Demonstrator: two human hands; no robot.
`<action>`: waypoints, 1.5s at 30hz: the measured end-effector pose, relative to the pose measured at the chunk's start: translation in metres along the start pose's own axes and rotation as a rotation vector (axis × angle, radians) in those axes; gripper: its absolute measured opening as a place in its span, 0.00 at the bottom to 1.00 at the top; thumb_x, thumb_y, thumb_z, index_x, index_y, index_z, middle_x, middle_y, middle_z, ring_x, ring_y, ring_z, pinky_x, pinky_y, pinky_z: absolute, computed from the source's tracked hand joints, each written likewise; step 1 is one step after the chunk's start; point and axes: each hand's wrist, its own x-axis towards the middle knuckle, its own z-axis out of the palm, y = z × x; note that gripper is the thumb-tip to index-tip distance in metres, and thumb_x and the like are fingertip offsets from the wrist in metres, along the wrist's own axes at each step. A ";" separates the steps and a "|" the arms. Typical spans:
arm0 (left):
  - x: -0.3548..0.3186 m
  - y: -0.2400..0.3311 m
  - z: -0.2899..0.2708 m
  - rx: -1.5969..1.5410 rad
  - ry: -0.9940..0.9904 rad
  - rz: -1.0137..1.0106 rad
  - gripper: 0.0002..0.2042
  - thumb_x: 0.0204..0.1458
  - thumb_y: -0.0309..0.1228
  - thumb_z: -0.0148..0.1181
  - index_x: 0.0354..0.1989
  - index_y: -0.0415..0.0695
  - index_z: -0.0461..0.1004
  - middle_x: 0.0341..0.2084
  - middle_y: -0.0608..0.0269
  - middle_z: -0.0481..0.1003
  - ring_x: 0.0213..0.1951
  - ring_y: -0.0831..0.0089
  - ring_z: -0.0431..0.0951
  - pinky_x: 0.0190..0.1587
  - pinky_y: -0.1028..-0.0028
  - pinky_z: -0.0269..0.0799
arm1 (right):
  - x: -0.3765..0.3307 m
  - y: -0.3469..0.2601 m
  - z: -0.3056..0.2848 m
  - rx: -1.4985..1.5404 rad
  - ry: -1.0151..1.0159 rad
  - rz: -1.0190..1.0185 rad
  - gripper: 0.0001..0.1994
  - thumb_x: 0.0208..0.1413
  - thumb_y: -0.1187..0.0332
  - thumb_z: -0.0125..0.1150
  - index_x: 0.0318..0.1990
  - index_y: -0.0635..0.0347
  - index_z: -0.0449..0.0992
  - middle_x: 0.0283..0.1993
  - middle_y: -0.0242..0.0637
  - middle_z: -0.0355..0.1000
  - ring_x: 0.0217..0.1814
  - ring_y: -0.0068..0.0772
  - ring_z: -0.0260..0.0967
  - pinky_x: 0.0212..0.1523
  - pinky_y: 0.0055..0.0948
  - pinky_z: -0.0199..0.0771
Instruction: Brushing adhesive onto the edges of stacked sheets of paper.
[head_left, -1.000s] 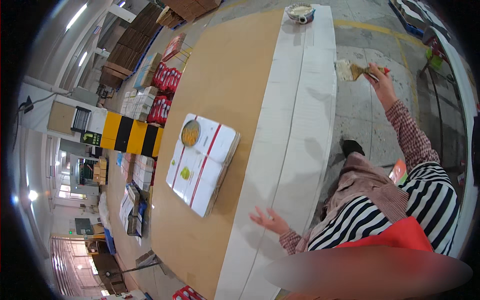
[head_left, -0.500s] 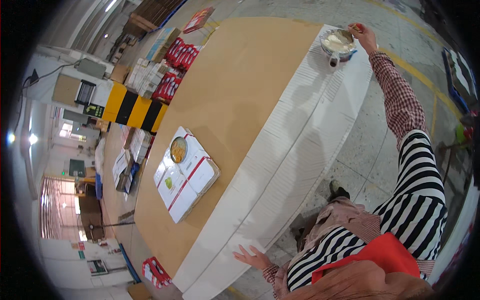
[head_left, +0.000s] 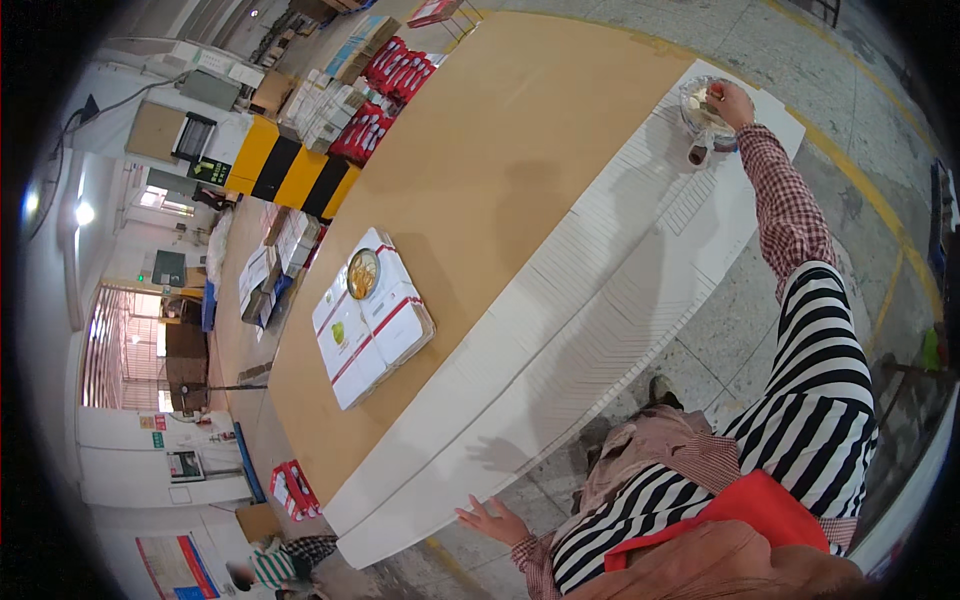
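Note:
My right hand (head_left: 735, 105) reaches over a round bowl (head_left: 687, 118) at the far right end of the table. The bowl holds a whitish paste and appears wrapped in clear film; a short, dark-ended stub (head_left: 697, 156) sticks out of its near side. My right fingers are pinched together inside its rim; what they grip is too small to make out. Fanned layers of white paper sheets (head_left: 560, 340) run along the near side of the table, beneath the bowl. Just off their near edge, my left hand (head_left: 493, 522) hangs with spread fingers and holds nothing.
A brown tabletop (head_left: 470, 190) carries a white-and-red flat package (head_left: 400, 325) with a round dish (head_left: 362, 274) on it. Beyond stand a yellow-and-black striped barrier (head_left: 285, 170) and stacked red packets (head_left: 395, 75). Another person (head_left: 275, 566) is at lower left.
My right hand has moved from the bowl's far right rim inward over the paste. My left hand has drawn back slightly from above the sheets. The view has shifted a little.

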 end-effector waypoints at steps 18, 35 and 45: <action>-0.034 -0.035 0.008 -0.035 -0.065 -0.098 0.21 0.58 0.36 0.51 0.58 0.40 0.65 0.64 0.41 0.52 0.65 0.44 0.50 0.63 0.52 0.51 | 0.055 0.024 -0.012 0.142 -0.164 0.137 0.15 0.48 0.62 0.64 0.39 0.62 0.76 0.34 0.46 0.76 0.38 0.44 0.74 0.38 0.39 0.71; -0.127 -0.087 0.039 0.173 -0.445 -0.592 0.23 0.53 0.42 0.56 0.54 0.42 0.70 0.59 0.34 0.57 0.60 0.41 0.56 0.61 0.49 0.53 | 0.075 0.037 -0.020 -0.007 -0.035 0.105 0.15 0.52 0.61 0.61 0.43 0.61 0.76 0.33 0.43 0.76 0.36 0.36 0.74 0.37 0.34 0.71; -0.140 -0.109 0.090 0.054 -0.399 -0.603 0.25 0.51 0.45 0.57 0.56 0.45 0.70 0.57 0.31 0.59 0.60 0.43 0.57 0.63 0.55 0.51 | 0.139 0.157 0.008 -0.110 -0.105 -0.207 0.22 0.57 0.56 0.56 0.53 0.62 0.72 0.51 0.40 0.74 0.53 0.34 0.71 0.52 0.29 0.66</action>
